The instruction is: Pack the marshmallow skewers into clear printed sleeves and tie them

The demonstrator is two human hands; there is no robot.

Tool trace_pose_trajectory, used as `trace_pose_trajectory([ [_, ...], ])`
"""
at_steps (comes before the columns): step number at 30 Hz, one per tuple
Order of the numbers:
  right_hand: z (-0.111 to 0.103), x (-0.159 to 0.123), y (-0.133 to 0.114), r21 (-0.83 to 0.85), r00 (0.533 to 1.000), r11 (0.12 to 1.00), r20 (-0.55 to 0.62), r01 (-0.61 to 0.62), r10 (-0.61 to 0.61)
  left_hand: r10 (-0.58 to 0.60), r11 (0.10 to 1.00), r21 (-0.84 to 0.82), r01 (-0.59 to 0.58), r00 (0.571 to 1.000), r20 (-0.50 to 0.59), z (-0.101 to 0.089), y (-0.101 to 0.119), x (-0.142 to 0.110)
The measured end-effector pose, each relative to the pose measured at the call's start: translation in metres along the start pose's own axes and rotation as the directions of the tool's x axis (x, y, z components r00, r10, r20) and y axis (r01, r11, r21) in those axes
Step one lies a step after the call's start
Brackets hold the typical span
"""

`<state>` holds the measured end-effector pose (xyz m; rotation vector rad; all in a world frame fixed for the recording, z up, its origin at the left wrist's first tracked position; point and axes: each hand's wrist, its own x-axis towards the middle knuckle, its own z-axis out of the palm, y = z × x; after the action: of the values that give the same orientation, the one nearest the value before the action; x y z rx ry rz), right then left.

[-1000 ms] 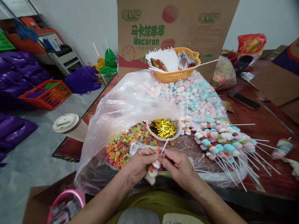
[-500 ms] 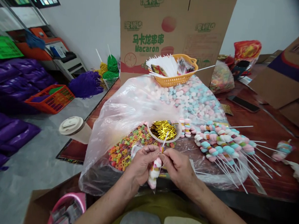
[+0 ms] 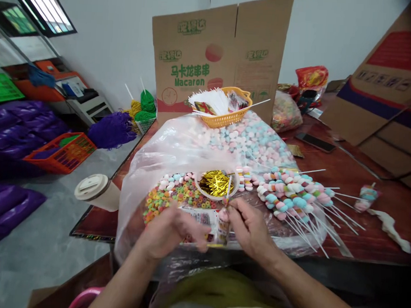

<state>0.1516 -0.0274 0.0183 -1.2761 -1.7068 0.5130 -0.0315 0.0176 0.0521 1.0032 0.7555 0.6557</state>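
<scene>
My right hand (image 3: 248, 226) pinches the neck of a wrapped marshmallow skewer (image 3: 223, 226), whose white stick points up and whose sweets hang below the fingers. To its left, my left hand (image 3: 169, 230) is apart from it, fingers stretched out and slightly blurred. Under the hands lies a printed packet (image 3: 200, 218), partly hidden by the left fingers. Just beyond stands a round tub (image 3: 236, 185) of gold twist ties (image 3: 217, 183). Coloured ring candies (image 3: 179, 194) spread to the left. On the right is a pile of marshmallow skewers (image 3: 296, 195) with sticks pointing outward.
A clear plastic bag (image 3: 146, 155) with loose marshmallows (image 3: 241, 137) covers the table's middle. On it sits a yellow basket (image 3: 224, 120) of white sticks. A lidded cup (image 3: 98, 192) stands at the left edge. A phone (image 3: 315, 142) and another wrapped skewer (image 3: 366, 198) lie right.
My left hand has let go of the wrapped skewer and moved left, its fingers opening. The right hand still holds the skewer. The camera view has shifted, revealing more of the printed packet.
</scene>
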Motion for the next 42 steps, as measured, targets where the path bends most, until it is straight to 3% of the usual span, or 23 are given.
trace_pose_trajectory([
  [3, 0.008, -0.007, -0.006, 0.196, 0.992, 0.98, 0.125, -0.035, 0.01, -0.06, 0.965, 0.254, 0.059, 0.998, -0.006, 0.013, -0.021, 0.007],
  [6, 0.021, -0.012, -0.006, 0.339, 0.971, 0.924, 0.212, -0.177, 0.108, -0.002, 0.987, 0.157, 0.026, 0.989, -0.15, 0.027, -0.04, 0.014],
  [8, 0.023, -0.012, -0.002, 0.334, 0.969, 0.916, 0.178, -0.221, 0.169, 0.062, 0.996, 0.082, -0.036, 0.937, -0.345, 0.03, -0.048, 0.015],
  [10, 0.02, -0.009, 0.001, 0.206, 0.996, 0.974, 0.041, -0.092, 0.085, 0.092, 0.995, 0.087, -0.054, 0.843, -0.53, 0.027, -0.053, 0.011],
  [11, 0.017, -0.007, 0.002, 0.101, 0.999, 0.995, -0.045, 0.005, 0.0, 0.071, 0.995, 0.096, -0.019, 0.821, -0.567, 0.025, -0.054, 0.009],
  [13, 0.013, -0.006, 0.001, -0.112, 0.97, 0.975, -0.124, 0.194, -0.207, -0.039, 0.994, 0.068, 0.082, 0.875, -0.483, 0.02, -0.052, 0.003],
  [15, 0.013, -0.007, -0.001, -0.188, 0.937, 0.923, -0.027, 0.337, -0.348, -0.134, 0.991, -0.052, 0.124, 0.948, -0.287, 0.018, -0.044, 0.0],
  [16, 0.015, -0.008, -0.003, -0.155, 0.934, 0.921, 0.057, 0.358, -0.353, -0.137, 0.985, -0.127, 0.112, 0.968, -0.208, 0.017, -0.038, 0.0],
  [17, 0.016, -0.009, -0.004, -0.088, 0.943, 0.944, 0.132, 0.319, -0.306, -0.121, 0.976, -0.199, 0.087, 0.979, -0.166, 0.016, -0.032, 0.0],
  [19, 0.017, -0.009, -0.004, 0.075, 0.974, 0.995, 0.211, 0.073, -0.087, -0.044, 0.963, -0.269, -0.012, 0.979, -0.201, 0.014, -0.024, 0.001],
  [21, 0.015, -0.009, -0.002, 0.192, 0.969, 0.965, 0.205, -0.178, 0.138, 0.047, 0.979, -0.173, -0.108, 0.945, -0.325, 0.014, -0.027, 0.003],
  [22, 0.015, -0.009, 0.0, 0.213, 0.966, 0.95, 0.173, -0.229, 0.194, 0.068, 0.991, -0.08, -0.105, 0.928, -0.367, 0.015, -0.033, 0.004],
  [24, 0.016, -0.014, 0.003, 0.164, 0.983, 0.971, 0.095, -0.173, 0.159, 0.039, 0.998, 0.069, -0.015, 0.93, -0.366, 0.021, -0.049, 0.005],
  [26, 0.018, -0.021, 0.006, 0.022, 0.997, 0.999, 0.063, -0.042, 0.04, -0.057, 0.993, 0.079, 0.082, 0.957, -0.286, 0.028, -0.064, 0.005],
  [28, 0.017, -0.028, 0.008, -0.115, 0.993, 0.993, 0.121, 0.012, 0.002, -0.095, 0.991, 0.075, 0.112, 0.974, -0.203, 0.034, -0.069, 0.004],
  [30, 0.008, -0.034, 0.011, -0.158, 0.972, 0.987, 0.221, -0.041, 0.076, -0.102, 0.969, 0.215, 0.124, 0.989, -0.11, 0.039, -0.062, 0.005],
  [32, -0.011, -0.038, 0.017, -0.085, 0.929, 0.989, 0.342, -0.122, 0.144, -0.154, 0.889, 0.442, 0.123, 0.988, 0.033, 0.044, -0.049, 0.008],
  [35, -0.056, -0.046, 0.035, 0.023, 0.856, 0.976, 0.485, -0.217, 0.179, -0.216, 0.774, 0.633, 0.005, 0.942, 0.256, 0.054, -0.037, 0.019],
  [37, -0.088, -0.054, 0.05, -0.076, 0.896, 0.975, 0.387, -0.206, 0.22, -0.13, 0.705, 0.685, -0.184, 0.916, 0.38, 0.064, -0.04, 0.03],
  [38, -0.101, -0.058, 0.056, -0.191, 0.95, 0.963, 0.212, -0.191, 0.23, -0.047, 0.667, 0.696, -0.267, 0.917, 0.397, 0.071, -0.045, 0.036],
  [40, -0.116, -0.067, 0.063, -0.449, 0.985, 0.878, -0.114, -0.167, 0.129, 0.124, 0.59, 0.717, -0.37, 0.92, 0.372, 0.086, -0.057, 0.047],
  [41, -0.118, -0.072, 0.065, -0.523, 0.99, 0.844, -0.133, -0.118, 0.056, 0.19, 0.557, 0.73, -0.396, 0.917, 0.352, 0.093, -0.063, 0.052],
  [42, -0.116, -0.077, 0.066, -0.547, 0.998, 0.836, -0.065, -0.05, 0.017, 0.229, 0.531, 0.738, -0.416, 0.909, 0.347, 0.1, -0.067, 0.055],
])
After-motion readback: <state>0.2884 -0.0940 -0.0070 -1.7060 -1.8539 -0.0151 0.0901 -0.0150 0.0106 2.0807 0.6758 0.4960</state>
